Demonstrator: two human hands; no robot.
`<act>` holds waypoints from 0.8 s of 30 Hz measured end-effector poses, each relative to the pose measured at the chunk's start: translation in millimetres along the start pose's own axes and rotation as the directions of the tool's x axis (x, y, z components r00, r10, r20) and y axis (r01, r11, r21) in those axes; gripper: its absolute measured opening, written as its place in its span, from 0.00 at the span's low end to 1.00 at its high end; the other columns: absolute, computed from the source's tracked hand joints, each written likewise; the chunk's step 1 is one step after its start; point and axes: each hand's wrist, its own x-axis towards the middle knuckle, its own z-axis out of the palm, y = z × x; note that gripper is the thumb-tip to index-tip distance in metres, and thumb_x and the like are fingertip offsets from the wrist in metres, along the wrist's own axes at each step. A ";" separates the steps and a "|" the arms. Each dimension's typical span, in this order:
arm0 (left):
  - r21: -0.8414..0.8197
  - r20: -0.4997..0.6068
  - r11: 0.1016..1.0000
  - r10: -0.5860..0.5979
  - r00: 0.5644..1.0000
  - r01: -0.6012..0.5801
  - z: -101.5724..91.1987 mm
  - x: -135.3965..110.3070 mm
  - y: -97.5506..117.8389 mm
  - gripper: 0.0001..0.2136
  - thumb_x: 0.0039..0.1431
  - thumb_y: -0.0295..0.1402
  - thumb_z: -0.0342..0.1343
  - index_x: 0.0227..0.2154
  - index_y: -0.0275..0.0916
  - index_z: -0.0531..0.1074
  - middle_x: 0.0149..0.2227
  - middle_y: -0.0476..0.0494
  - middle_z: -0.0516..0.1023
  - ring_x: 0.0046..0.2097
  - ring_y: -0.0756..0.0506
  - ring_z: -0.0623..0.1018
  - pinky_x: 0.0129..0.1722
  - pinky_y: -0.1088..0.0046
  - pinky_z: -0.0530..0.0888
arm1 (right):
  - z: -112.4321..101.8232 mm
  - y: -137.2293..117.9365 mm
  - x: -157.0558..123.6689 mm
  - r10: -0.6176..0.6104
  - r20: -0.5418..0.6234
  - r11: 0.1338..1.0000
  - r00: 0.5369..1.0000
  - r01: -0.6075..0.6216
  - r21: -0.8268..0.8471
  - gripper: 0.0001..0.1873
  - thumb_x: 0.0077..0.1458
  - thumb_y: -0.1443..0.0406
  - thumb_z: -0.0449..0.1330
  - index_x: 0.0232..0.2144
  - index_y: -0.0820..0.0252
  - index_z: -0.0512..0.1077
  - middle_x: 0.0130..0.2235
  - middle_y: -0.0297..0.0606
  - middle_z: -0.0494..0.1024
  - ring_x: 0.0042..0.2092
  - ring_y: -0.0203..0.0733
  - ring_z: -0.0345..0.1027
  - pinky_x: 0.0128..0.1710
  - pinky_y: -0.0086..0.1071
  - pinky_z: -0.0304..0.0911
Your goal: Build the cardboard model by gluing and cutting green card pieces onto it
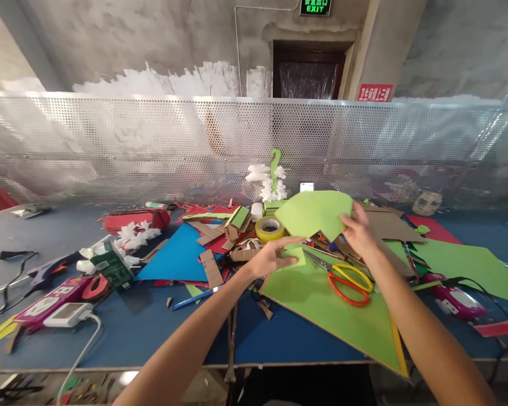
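"What's in your hands?"

"My right hand (358, 228) pinches the cut green sheet (315, 214) by its right edge, fingers nearly together. My left hand (273, 257) is half open, thumb over a small green piece (298, 257); I can't tell whether it's gripped. From that hand, the sheet hangs between one and two o'clock."

"What's around?"

"Scissors (349, 285) at four o'clock, lying on the green board (347, 327). A tape roll (260, 231) at twelve, just beyond my left hand, a blue sheet (173, 256) at nine, with cardboard scraps (211, 269) crowding between. Farther off at twelve, a perforated screen (161, 152) stands across everything."

"Anything hidden?"

"My raised sheet covers some clutter and the bottom of a small device (307, 186) at one o'clock. The scissors' tips are hard to make out."
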 end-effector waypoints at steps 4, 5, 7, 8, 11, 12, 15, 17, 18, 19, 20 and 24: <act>0.062 -0.163 0.998 -0.021 0.986 0.031 -0.6 7.5 -18.4 0.35 0.55 0.44 0.72 0.64 0.40 0.72 0.51 0.34 0.83 0.53 0.37 0.81 0.47 0.66 0.78 | -65.4 6.6 24.2 -0.089 -0.338 0.989 0.937 0.043 -0.142 0.47 0.43 0.54 0.69 0.64 0.49 0.56 0.55 0.47 0.78 0.50 0.51 0.77 0.40 0.39 0.76; 0.046 -0.187 0.997 -0.052 0.981 0.062 -1.1 8.3 -21.9 0.34 0.54 0.45 0.72 0.62 0.38 0.74 0.46 0.36 0.84 0.48 0.39 0.83 0.44 0.68 0.78 | -80.6 9.9 27.9 -0.107 -0.404 0.982 0.908 0.034 -0.184 0.50 0.41 0.55 0.69 0.64 0.51 0.55 0.55 0.49 0.78 0.48 0.51 0.77 0.38 0.39 0.76; 0.001 -0.227 0.993 -0.112 0.967 0.116 -2.0 8.7 -26.2 0.27 0.53 0.48 0.72 0.51 0.36 0.80 0.37 0.41 0.83 0.39 0.43 0.81 0.38 0.70 0.75 | -105.5 17.7 32.5 -0.123 -0.481 0.969 0.868 0.000 -0.249 0.51 0.39 0.57 0.70 0.64 0.57 0.55 0.53 0.52 0.77 0.44 0.51 0.76 0.36 0.39 0.75; -0.022 -0.249 0.991 -0.134 0.959 0.133 -2.4 8.7 -27.2 0.24 0.52 0.49 0.72 0.43 0.35 0.81 0.34 0.42 0.81 0.35 0.45 0.80 0.36 0.71 0.74 | -114.6 21.6 33.8 -0.109 -0.484 0.962 0.868 -0.030 -0.270 0.51 0.38 0.58 0.70 0.64 0.59 0.56 0.53 0.53 0.77 0.42 0.50 0.76 0.36 0.40 0.75; -0.053 -0.339 0.986 -0.166 0.926 0.158 -3.6 9.2 -28.1 0.23 0.50 0.53 0.71 0.28 0.36 0.76 0.27 0.47 0.76 0.28 0.49 0.73 0.31 0.73 0.69 | -130.2 31.5 34.6 -0.124 -0.467 0.914 0.875 -0.083 -0.398 0.46 0.41 0.59 0.68 0.62 0.59 0.59 0.54 0.53 0.75 0.43 0.52 0.75 0.41 0.46 0.76; -0.060 -0.367 0.985 -0.175 0.914 0.164 -3.9 9.6 -28.1 0.24 0.49 0.54 0.71 0.27 0.36 0.74 0.25 0.48 0.75 0.27 0.50 0.72 0.30 0.73 0.68 | -132.6 33.5 33.9 -0.164 -0.452 0.875 0.877 -0.083 -0.477 0.44 0.42 0.60 0.67 0.61 0.59 0.60 0.55 0.53 0.74 0.46 0.54 0.74 0.46 0.49 0.75; -0.121 -0.392 0.973 -0.230 0.891 0.198 -4.2 11.2 -28.5 0.25 0.46 0.55 0.72 0.30 0.38 0.73 0.24 0.50 0.74 0.26 0.49 0.72 0.28 0.73 0.68 | -135.0 33.8 29.2 -0.276 -0.404 0.705 0.872 -0.102 -0.702 0.40 0.44 0.61 0.66 0.60 0.61 0.65 0.58 0.55 0.71 0.57 0.60 0.69 0.60 0.54 0.66; -0.165 -0.381 0.963 -0.261 0.887 0.213 -3.6 11.9 -28.7 0.26 0.44 0.54 0.73 0.33 0.39 0.72 0.24 0.51 0.74 0.26 0.49 0.73 0.28 0.73 0.69 | -132.4 28.6 24.5 -0.324 -0.418 0.609 0.849 -0.151 -0.779 0.39 0.45 0.62 0.67 0.60 0.62 0.67 0.61 0.58 0.68 0.62 0.65 0.63 0.64 0.58 0.60; -0.169 -0.379 0.962 -0.264 0.887 0.214 -2.9 12.0 -28.5 0.26 0.44 0.53 0.73 0.34 0.39 0.71 0.23 0.52 0.74 0.25 0.49 0.73 0.28 0.73 0.68 | -129.2 24.5 22.1 -0.365 -0.432 0.571 0.824 -0.168 -0.803 0.38 0.46 0.61 0.67 0.60 0.62 0.68 0.63 0.60 0.65 0.65 0.67 0.60 0.65 0.60 0.58; -0.160 -0.380 0.965 -0.256 0.889 0.210 -2.0 12.0 -28.2 0.25 0.44 0.52 0.74 0.33 0.40 0.71 0.23 0.52 0.73 0.25 0.49 0.72 0.27 0.74 0.67 | -124.2 19.5 19.8 -0.418 -0.429 0.538 0.801 -0.163 -0.827 0.37 0.48 0.61 0.66 0.61 0.61 0.68 0.66 0.61 0.62 0.67 0.69 0.58 0.65 0.61 0.56; -0.142 -0.382 0.970 -0.238 0.893 0.198 -0.9 11.9 -27.7 0.24 0.44 0.52 0.74 0.33 0.39 0.72 0.23 0.52 0.73 0.25 0.50 0.71 0.27 0.75 0.66 | -117.0 13.8 17.4 -0.467 -0.411 0.518 0.783 -0.134 -0.845 0.35 0.50 0.61 0.66 0.61 0.60 0.68 0.68 0.60 0.60 0.68 0.69 0.56 0.65 0.62 0.56; -0.082 -0.393 0.985 -0.170 0.904 0.150 3.3 11.3 -24.4 0.23 0.46 0.52 0.73 0.31 0.37 0.75 0.26 0.49 0.76 0.27 0.51 0.71 0.28 0.75 0.65 | -62.5 -6.8 3.0 -0.345 -0.100 0.693 0.933 0.181 -0.697 0.23 0.62 0.54 0.60 0.54 0.60 0.71 0.49 0.52 0.80 0.52 0.57 0.75 0.57 0.52 0.68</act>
